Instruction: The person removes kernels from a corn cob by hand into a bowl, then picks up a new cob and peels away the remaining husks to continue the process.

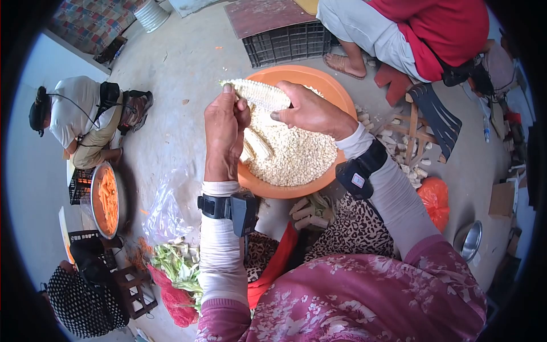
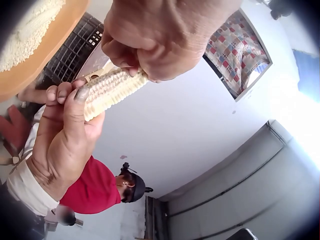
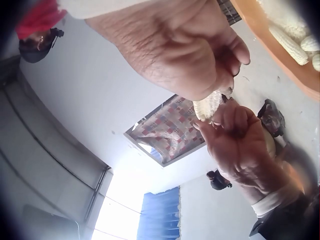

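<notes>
An ear of white corn (image 1: 259,94) is held between both hands, level above a wide orange basin (image 1: 273,191). My left hand (image 1: 225,128) pinches its narrow tip with the thumb uppermost. Around the thicker end curl the fingers of my right hand (image 1: 316,111). In the left wrist view, rows of kernels and a stretch of rougher cob surface show on the ear (image 2: 112,92). Loose white kernels (image 1: 296,154) fill much of the basin, and more ears (image 1: 259,145) lie on them at the left side.
Bare cobs (image 1: 393,142) lie on the floor at right, near a wooden stool (image 1: 416,134) and a red plastic bag (image 1: 435,202). A person in red (image 1: 439,28) sits beyond. Black crates (image 1: 285,43), corn husks (image 1: 179,265) and a bowl of orange strips (image 1: 107,199) stand around.
</notes>
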Motion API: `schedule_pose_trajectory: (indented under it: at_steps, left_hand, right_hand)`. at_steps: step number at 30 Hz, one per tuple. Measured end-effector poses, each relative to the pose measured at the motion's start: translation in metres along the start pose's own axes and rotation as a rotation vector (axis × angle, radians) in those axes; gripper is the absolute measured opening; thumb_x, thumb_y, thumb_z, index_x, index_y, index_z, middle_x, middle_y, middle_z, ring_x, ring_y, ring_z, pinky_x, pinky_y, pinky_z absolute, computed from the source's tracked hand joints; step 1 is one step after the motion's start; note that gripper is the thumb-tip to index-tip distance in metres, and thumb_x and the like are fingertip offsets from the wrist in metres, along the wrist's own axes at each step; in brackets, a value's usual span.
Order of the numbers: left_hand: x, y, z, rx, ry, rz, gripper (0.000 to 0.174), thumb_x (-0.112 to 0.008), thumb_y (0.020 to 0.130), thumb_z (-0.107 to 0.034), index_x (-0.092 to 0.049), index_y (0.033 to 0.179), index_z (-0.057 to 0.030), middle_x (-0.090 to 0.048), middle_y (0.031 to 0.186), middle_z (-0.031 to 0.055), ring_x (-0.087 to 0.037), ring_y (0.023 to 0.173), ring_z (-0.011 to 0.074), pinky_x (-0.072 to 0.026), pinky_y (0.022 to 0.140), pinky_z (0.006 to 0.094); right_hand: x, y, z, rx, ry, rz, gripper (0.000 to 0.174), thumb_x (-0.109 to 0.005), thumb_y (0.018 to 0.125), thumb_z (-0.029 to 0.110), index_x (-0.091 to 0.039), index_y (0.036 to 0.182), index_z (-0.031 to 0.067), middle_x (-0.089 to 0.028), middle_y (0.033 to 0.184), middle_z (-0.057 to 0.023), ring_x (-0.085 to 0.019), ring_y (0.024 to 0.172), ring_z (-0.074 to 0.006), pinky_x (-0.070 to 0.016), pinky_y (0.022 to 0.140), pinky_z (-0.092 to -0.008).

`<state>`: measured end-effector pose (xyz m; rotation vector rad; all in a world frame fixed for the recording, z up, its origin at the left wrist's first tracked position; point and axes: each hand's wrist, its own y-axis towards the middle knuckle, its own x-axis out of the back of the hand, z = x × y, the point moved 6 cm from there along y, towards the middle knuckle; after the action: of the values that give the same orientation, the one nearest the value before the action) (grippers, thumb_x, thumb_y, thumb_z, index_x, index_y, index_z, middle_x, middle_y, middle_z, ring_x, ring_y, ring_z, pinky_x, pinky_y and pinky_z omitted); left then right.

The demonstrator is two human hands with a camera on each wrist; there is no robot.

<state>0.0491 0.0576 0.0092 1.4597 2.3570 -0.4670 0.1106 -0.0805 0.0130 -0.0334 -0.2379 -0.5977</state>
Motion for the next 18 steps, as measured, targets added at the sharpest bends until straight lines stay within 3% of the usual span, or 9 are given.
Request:
schedule_pose_trajectory:
  at_steps: [5,7,11,14,18]
  left_hand:
    - [-0.005,-0.001,-0.002,0.018,-0.067,0.051,0.02,-0.045,0.097,-0.021,-0.047,0.081,-0.0076,-0.044,0.069,-0.0001,-0.037,0.058,0.0068,-0.0312,0.049,0.0192]
    - [-0.006,-0.001,-0.001,0.035,-0.132,-0.063,0.028,-0.051,0.095,-0.031,-0.05,0.081,-0.0071,-0.045,0.064,-0.0005,-0.037,0.051,0.0062,-0.0274,0.045,0.0206]
    - [0.002,0.001,0.002,0.042,-0.047,-0.101,0.028,-0.057,0.093,-0.031,-0.052,0.08,-0.007,-0.045,0.063,-0.0018,-0.037,0.05,0.0055,-0.0259,0.043,0.0203]
    - [0.005,0.004,0.004,0.025,0.038,-0.029,0.025,-0.06,0.091,-0.028,-0.054,0.08,-0.0065,-0.045,0.062,-0.0033,-0.035,0.048,0.0048,-0.0248,0.042,0.02]
    - [-0.002,0.003,-0.002,-0.027,0.002,0.067,0.021,-0.059,0.092,-0.024,-0.056,0.082,-0.0063,-0.045,0.061,-0.0044,-0.034,0.048,0.0041,-0.0245,0.043,0.0197]
  right_hand:
    - [-0.002,-0.001,0.0,-0.064,0.049,-0.005,0.042,-0.062,0.083,0.011,-0.045,0.118,-0.0049,-0.057,0.084,-0.0046,-0.051,0.068,-0.0072,-0.045,0.06,-0.0232]
    - [0.0,-0.001,0.005,0.025,-0.066,-0.071,0.042,-0.061,0.083,0.011,-0.044,0.118,-0.0051,-0.057,0.086,-0.0054,-0.052,0.068,-0.0078,-0.0453,0.06,-0.0238]
    - [-0.002,0.002,-0.001,0.008,-0.172,-0.081,0.045,-0.06,0.083,0.01,-0.043,0.121,-0.0055,-0.057,0.088,-0.0064,-0.052,0.068,-0.0086,-0.0457,0.061,-0.0243]
    - [-0.002,0.001,-0.001,0.033,-0.144,-0.053,0.05,-0.061,0.082,0.01,-0.041,0.126,-0.0055,-0.057,0.09,-0.0064,-0.053,0.069,-0.0093,-0.046,0.062,-0.0245]
    - [-0.003,-0.003,0.004,-0.051,0.102,0.025,0.052,-0.062,0.083,0.01,-0.04,0.128,-0.0054,-0.057,0.09,-0.0045,-0.052,0.07,-0.0076,-0.0457,0.061,-0.0227]
